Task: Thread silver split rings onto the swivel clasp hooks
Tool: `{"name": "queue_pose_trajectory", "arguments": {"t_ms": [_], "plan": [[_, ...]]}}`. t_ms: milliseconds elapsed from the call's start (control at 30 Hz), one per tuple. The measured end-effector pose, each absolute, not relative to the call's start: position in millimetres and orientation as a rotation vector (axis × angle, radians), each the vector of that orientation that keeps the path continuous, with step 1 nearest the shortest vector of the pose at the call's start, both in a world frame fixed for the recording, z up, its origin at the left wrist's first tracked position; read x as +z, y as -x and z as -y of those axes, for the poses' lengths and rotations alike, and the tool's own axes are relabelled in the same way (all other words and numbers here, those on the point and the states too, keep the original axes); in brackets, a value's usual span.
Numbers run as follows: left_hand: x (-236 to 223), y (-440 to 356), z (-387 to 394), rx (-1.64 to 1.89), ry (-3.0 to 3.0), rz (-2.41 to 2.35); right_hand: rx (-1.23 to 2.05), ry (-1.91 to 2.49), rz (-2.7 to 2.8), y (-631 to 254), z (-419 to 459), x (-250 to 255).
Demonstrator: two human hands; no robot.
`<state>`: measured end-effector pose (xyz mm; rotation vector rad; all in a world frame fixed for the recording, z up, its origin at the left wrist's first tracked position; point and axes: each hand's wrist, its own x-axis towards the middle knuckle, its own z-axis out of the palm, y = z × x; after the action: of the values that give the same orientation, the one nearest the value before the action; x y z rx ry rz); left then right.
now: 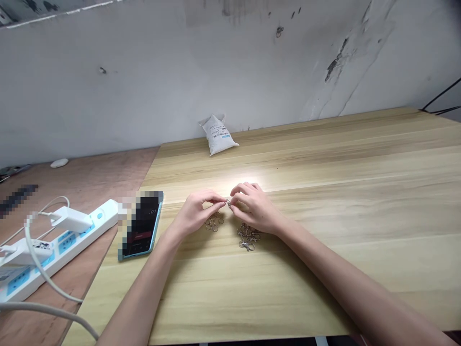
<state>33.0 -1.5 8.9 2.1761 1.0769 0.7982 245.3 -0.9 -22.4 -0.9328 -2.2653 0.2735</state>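
Note:
Between the fingertips of both hands is a small silvery metal fitting point(228, 203), held just above the wooden table; whether it is a ring, a clasp or the two joined is too small to tell. My left hand point(200, 209) pinches its left side with thumb and forefinger. From the right, my right hand point(254, 206) closes thumb and fingertips on it, the other fingers curled. Several loose metal rings point(214, 222) lie beside and below my left hand. Under the edge of my right hand sits a small heap of metal swivel clasps point(247, 246), partly covered by it.
A phone point(142, 230) lies left of my left forearm. Farther left, a white power strip point(104, 216) with plugged chargers and cables rests on a reddish-brown surface. A white plastic packet point(219, 137) leans near the wall point(144, 86) at the table's point(342, 192) back edge.

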Motion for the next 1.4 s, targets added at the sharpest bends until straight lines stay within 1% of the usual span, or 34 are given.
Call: {"name": "queue_pose_trajectory", "arguments": {"t_ms": [200, 367, 600, 767, 933, 1233, 1400], "plan": [[6.2, -32.1, -0.3, 0.808, -2.142, -1.055, 0.293, 0.943, 2.266, -246.5, 0.2, -22.1], [6.8, -31.7, -0.4, 0.873, -2.106, -1.180, 0.296, 0.920, 2.286, -246.3, 1.7, -21.4], [3.5, -30.0, -3.7, 0.878, -2.388, -1.099, 0.275, 0.959, 2.309, -246.5, 3.0, -20.8], [1.8, -30.0, -4.3, 0.861, -2.472, -1.118, 0.259, 1.051, 2.304, -247.3, 0.8, -26.6], [4.3, -32.1, -2.5, 0.868, -2.427, -1.175, 0.217, 1.107, 2.232, -247.7, -1.1, -32.4], [8.5, -40.4, 3.6, 0.915, -2.312, -1.204, 0.032, 1.087, 2.040, -230.5, 4.7, -31.5], [7.7, -44.4, 6.4, 0.964, -2.283, -1.251, 0.018, 1.116, 2.037, -228.2, 6.9, -30.4]]}}
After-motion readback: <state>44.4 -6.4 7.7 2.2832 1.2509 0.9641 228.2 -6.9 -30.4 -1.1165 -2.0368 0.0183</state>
